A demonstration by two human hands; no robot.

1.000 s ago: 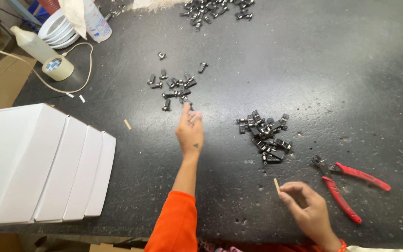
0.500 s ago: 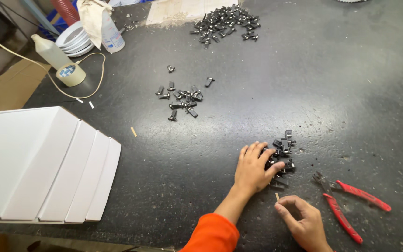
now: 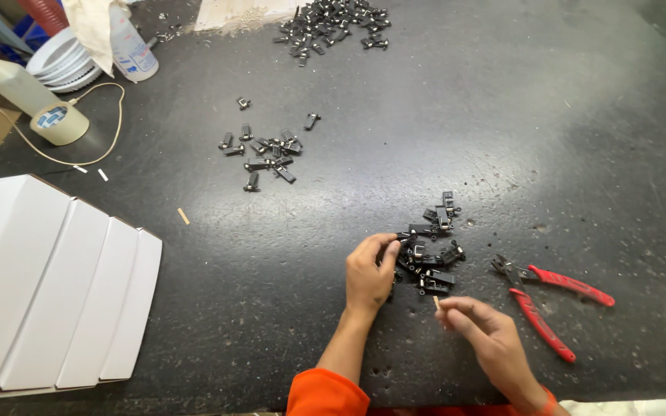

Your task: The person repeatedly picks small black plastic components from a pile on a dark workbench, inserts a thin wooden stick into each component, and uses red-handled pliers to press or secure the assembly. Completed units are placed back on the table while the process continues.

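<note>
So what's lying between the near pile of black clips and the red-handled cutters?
Nothing: in the head view only bare dark tabletop separates the near clip pile from the red-handled cutters. They lie apart, not touching.

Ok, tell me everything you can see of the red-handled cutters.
The red-handled cutters lie flat on the dark worktop, to the right of the nearest pile of small black metal parts. Two red grips, plastic-looking, spread apart toward the lower right; the short dark metal head points to the upper left, toward the pile. Nothing touches them; the right hand is nearest, just to their left.
</note>
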